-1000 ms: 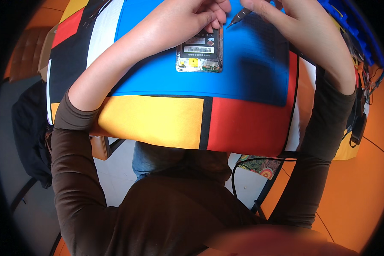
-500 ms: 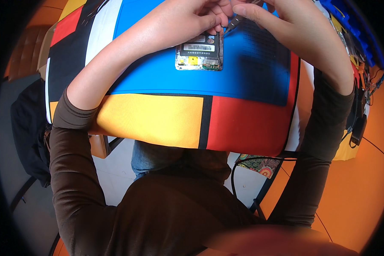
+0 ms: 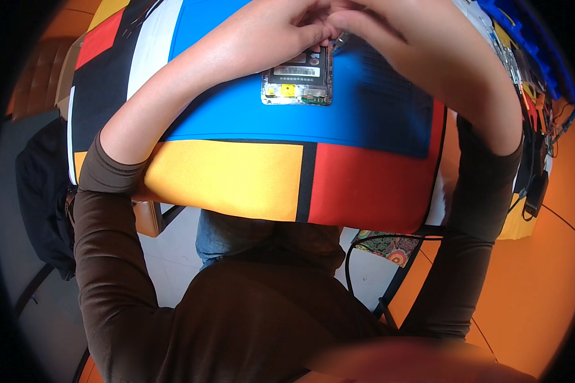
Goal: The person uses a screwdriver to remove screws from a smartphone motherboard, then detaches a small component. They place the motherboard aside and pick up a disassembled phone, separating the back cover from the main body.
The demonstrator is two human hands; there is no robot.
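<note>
Black battery (image 3: 294, 79) in the opened phone (image 3: 304, 93) bears a white barcode label (image 3: 296, 71).

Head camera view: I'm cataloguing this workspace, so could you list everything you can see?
Opened phone: one, black, silver and yellow, top centre
Slim tool: one, greyish, mostly hidden, by the phone's right edge
Mat: one, blue, under the phone
Cloth: one, colour-blocked, under the mat
Plastic rack: one, blue, upper right
Tools and cables: uncountable, mixed colours, right edge
Dark fabric: one heap, black, left
Patterned panel: one, multicoloured, below the cloth
Floor: orange, lower right
Sleeves: two, brown, both sides
Left hand: one, bare, over the phone's upper part
Right hand: one, bare, holding the slim tool
</note>
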